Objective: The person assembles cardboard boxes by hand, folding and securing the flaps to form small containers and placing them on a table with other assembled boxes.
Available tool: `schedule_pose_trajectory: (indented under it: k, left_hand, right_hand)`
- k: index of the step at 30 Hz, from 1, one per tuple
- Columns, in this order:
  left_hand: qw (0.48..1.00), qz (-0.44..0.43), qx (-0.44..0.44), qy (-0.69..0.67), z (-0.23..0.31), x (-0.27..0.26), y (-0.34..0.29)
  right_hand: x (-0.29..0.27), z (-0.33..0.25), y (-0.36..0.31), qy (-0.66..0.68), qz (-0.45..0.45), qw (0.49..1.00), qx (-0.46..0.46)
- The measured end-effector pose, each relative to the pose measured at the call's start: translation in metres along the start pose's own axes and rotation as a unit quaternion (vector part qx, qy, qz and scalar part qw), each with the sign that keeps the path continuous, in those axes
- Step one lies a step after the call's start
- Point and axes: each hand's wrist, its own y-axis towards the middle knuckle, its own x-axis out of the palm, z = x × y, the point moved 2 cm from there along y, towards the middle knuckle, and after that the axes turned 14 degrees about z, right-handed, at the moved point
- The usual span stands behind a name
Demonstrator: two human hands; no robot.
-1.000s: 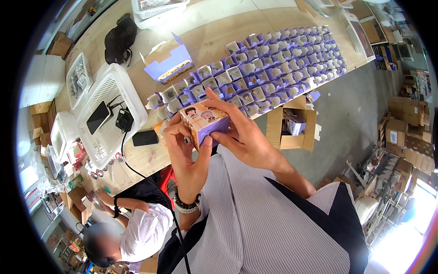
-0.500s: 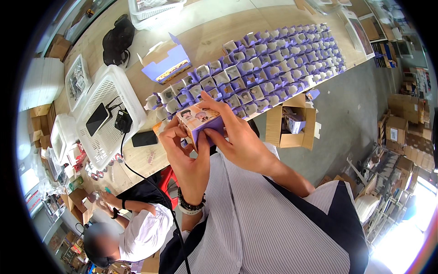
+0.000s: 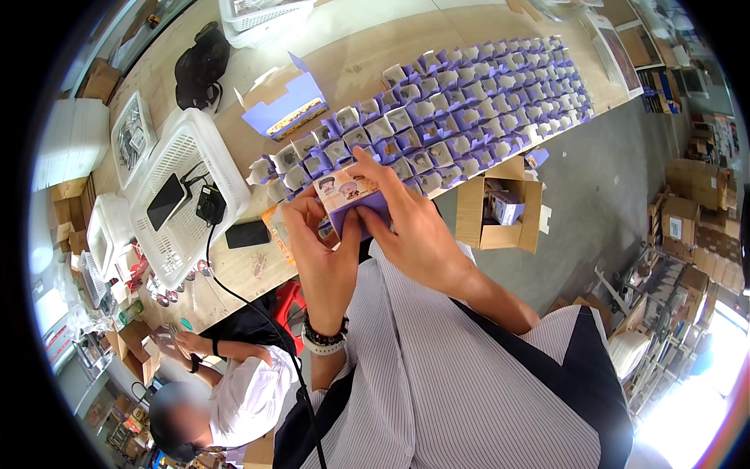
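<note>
Watching remotely through the head view, I had 1 small box (image 3: 349, 188) in hand, held in front of the person's striped top (image 3: 437, 344). Its printed orange face was turned up and its purple side faced the body. The left hand (image 3: 312, 246) had its fingers curled in around the left side, with its thumb against the purple side. The right hand (image 3: 402, 215) gripped from the right, its index finger reaching over the far edge and its thumb close beside the other. Both sets of fingers were closed to the width of the box; I could not tell what the hidden fingertips did underneath.

To handle it well, I judged that the side fingers should carry the box while the 2 thumbs pressed lightly and evenly, since thin card would likely crease under a hard push at 1 spot. A steady, level hold seemed wise too, with the corners left square.

Just beyond stood rows of open boxes (image 3: 469, 102) on the desk (image 3: 367, 47), flaps raised, so I would have given the knuckles clearance there. The white basket (image 3: 233, 168) and dark phone (image 3: 248, 234) lay off to the left.
</note>
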Motion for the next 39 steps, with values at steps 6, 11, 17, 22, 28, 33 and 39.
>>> schedule_pose_trajectory:
  k: [6, 11, 17, 22, 28, 33, 39]
  left_hand:
    - [1.0, -0.008, -0.024, 0.017, -0.001, 0.004, 0.001]
    - [1.0, -0.013, -0.011, 0.011, -0.005, 0.005, 0.0]
    - [0.999, -0.012, 0.004, 0.053, -0.008, 0.007, -0.001]
    - [0.999, -0.023, -0.015, 0.038, -0.006, 0.006, -0.002]
    - [0.995, -0.081, 0.001, -0.06, -0.012, -0.01, 0.005]
    - [0.989, -0.118, -0.044, -0.08, -0.001, -0.019, 0.004]
    - [0.989, -0.137, 0.004, -0.05, 0.006, -0.012, 0.001]
  right_hand:
    - [-0.001, 0.005, -0.002, -0.005, 0.025, 0.999, -0.023]
    - [0.0, 0.011, -0.003, -0.022, 0.032, 0.999, -0.022]
    - [-0.002, 0.01, -0.004, -0.036, 0.031, 0.999, -0.02]
    - [-0.004, 0.009, -0.005, -0.036, 0.04, 0.998, -0.024]
    - [-0.011, 0.019, 0.001, 0.083, -0.019, 0.996, -0.013]
    - [-0.025, 0.025, 0.006, 0.234, -0.086, 0.968, 0.034]
    - [-0.022, 0.039, 0.005, 0.327, -0.115, 0.929, 0.134]
